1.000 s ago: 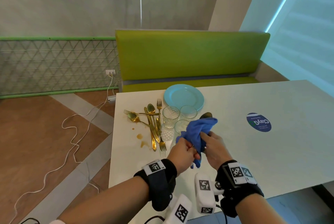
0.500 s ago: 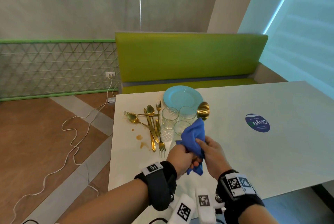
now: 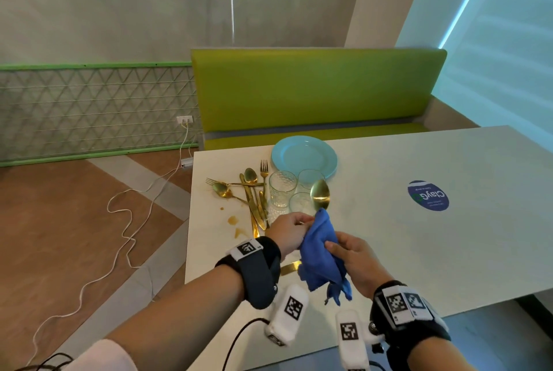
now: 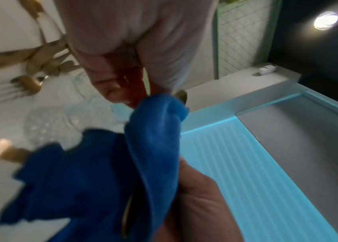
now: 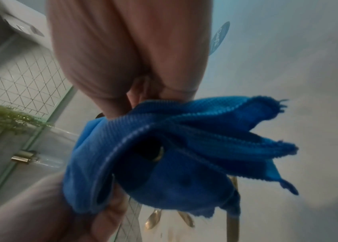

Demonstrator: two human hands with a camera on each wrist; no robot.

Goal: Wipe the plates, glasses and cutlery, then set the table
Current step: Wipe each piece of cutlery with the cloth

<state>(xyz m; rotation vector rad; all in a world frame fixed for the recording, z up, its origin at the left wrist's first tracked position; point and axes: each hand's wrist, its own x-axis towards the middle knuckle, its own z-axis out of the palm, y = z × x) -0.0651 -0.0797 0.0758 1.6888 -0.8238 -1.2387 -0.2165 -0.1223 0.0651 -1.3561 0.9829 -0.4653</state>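
Over the tabletop's (image 3: 419, 251) near-left part, the right hand (image 3: 356, 260) grips a blue cloth (image 3: 320, 251) bunched around the handle of a gold spoon (image 3: 320, 192), whose bowl sticks up above the cloth. The left hand (image 3: 288, 228) pinches the cloth's top by the spoon's neck. Toward the far-left corner stand three glasses (image 3: 282, 188), a light-blue plate (image 3: 303, 155) and loose gold cutlery (image 3: 250, 194).

A bright blue cloth (image 3: 321, 251) wraps a gold spoon (image 3: 320, 193). More gold cutlery (image 3: 254, 200) lies on a white table (image 3: 419, 251) marked with brown stains (image 3: 233, 220). A pale turquoise plate (image 3: 303, 155) sits behind clear glasses (image 3: 282, 188) with a dimpled pattern. The bench (image 3: 314, 89) is lime green; a round sticker (image 3: 428, 195) is dark blue.
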